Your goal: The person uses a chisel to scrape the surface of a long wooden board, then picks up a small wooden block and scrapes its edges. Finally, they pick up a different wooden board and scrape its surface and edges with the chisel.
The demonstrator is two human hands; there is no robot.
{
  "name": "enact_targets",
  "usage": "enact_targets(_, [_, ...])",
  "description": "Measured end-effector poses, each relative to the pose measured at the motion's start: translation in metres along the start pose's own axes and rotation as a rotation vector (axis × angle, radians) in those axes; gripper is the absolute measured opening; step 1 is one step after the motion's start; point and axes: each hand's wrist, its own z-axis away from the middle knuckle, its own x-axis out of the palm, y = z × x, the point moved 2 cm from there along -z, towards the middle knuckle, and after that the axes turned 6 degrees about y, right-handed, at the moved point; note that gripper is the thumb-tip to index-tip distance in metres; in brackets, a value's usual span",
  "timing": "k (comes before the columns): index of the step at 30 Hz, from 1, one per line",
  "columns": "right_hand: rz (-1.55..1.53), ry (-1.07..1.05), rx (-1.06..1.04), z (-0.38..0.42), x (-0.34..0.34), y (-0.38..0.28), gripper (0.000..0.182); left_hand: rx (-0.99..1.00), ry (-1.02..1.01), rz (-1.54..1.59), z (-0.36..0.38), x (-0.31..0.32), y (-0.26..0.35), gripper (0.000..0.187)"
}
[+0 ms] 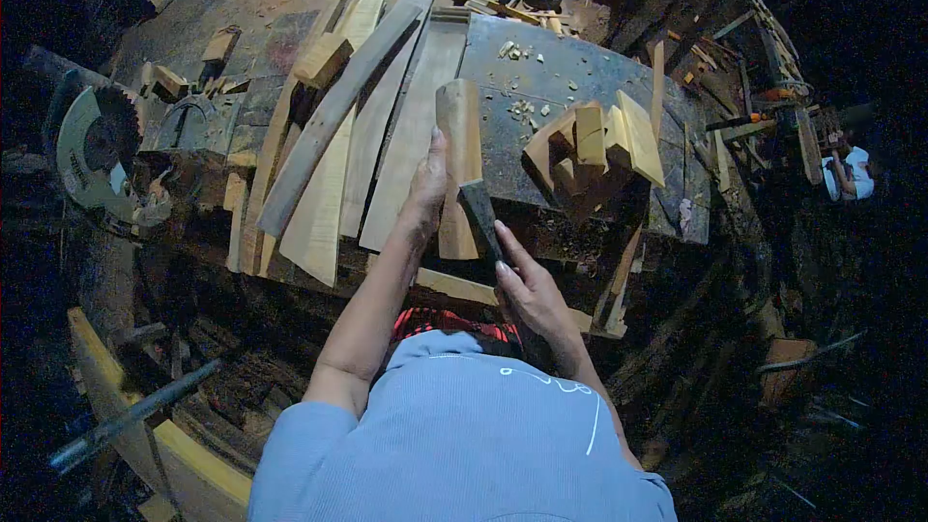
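A rounded, brown wooden billet [458, 135] points away from me at the front edge of the bench. My left hand [428, 184] grips its left side, with the fingertips partly hidden behind the wood. In my right hand [534, 295] is a dark, flat, tapering blade-like tool [480, 213]. Its wide end lies against or just over the right side of the billet, and its narrow end runs down into my fingers. Whether it has a handle is hidden by the hand.
Long boards [353, 116] lie left of the billet. A circular saw blade with a guard [97, 140] stands at far left. Several cut blocks [590, 140] are piled on the right of the dark bench [609, 68], among shavings. Another person [851, 174] is at far right.
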Motion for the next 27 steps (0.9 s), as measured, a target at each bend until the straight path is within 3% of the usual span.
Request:
enact_targets(3, [0.045, -0.072, 0.088, 0.018, -0.001, -0.008, 0.050, -0.069, -0.001, 0.109, -0.004, 0.001, 0.000, 0.073])
enact_targets(9, [0.041, 0.047, 0.086, -0.003, -0.011, -0.002, 0.050, -0.060, -0.069, 0.029, 0.022, 0.010, -0.009, 0.068])
enact_targets(11, [0.062, 0.131, 0.063, -0.018, -0.025, -0.002, 0.050, 0.115, -0.067, -0.121, 0.030, 0.018, -0.026, 0.067])
enact_targets(12, [0.061, 0.138, 0.061, -0.017, -0.029, -0.005, 0.050, 0.092, -0.208, -0.129, 0.033, 0.017, -0.028, 0.066])
enact_targets(13, [0.029, 0.116, 0.112, -0.016, -0.031, -0.010, 0.050, 0.095, -0.211, -0.130, 0.034, 0.016, -0.028, 0.066])
enact_targets(15, [-0.006, 0.090, 0.161, -0.012, -0.028, -0.007, 0.050, -0.140, -0.245, -0.030, 0.036, 0.014, -0.028, 0.065])
enact_targets(17, [0.066, 0.061, 0.026, -0.003, -0.015, 0.007, 0.051, -0.041, -0.178, -0.056, 0.036, 0.010, -0.023, 0.063])
enact_targets(18, [-0.032, 0.023, 0.168, 0.002, -0.012, 0.001, 0.051, -0.064, -0.203, -0.080, 0.036, 0.007, -0.022, 0.063])
enact_targets(19, [-0.034, 0.028, 0.169, 0.000, -0.016, 0.005, 0.051, -0.087, -0.230, -0.107, 0.036, 0.007, -0.021, 0.062])
enact_targets(21, [0.002, 0.168, 0.079, -0.012, -0.029, 0.013, 0.050, -0.159, -0.274, -0.259, 0.050, 0.010, -0.020, 0.060])
enact_targets(22, [-0.155, 0.230, 0.247, -0.014, -0.037, -0.006, 0.050, -0.183, -0.353, -0.272, 0.061, 0.016, -0.022, 0.057])
enact_targets(24, [-0.300, 0.299, 0.164, -0.031, -0.064, 0.010, 0.049, -0.331, -0.497, -0.277, 0.059, 0.020, -0.056, 0.050])
enact_targets(25, [-0.339, 0.317, 0.153, -0.034, -0.074, 0.012, 0.048, -0.181, -0.490, -0.237, 0.066, 0.024, -0.053, 0.051])
enact_targets(27, [-0.278, 0.279, 0.172, -0.022, -0.079, 0.004, 0.048, -0.163, -0.401, -0.160, 0.057, 0.027, -0.051, 0.055])
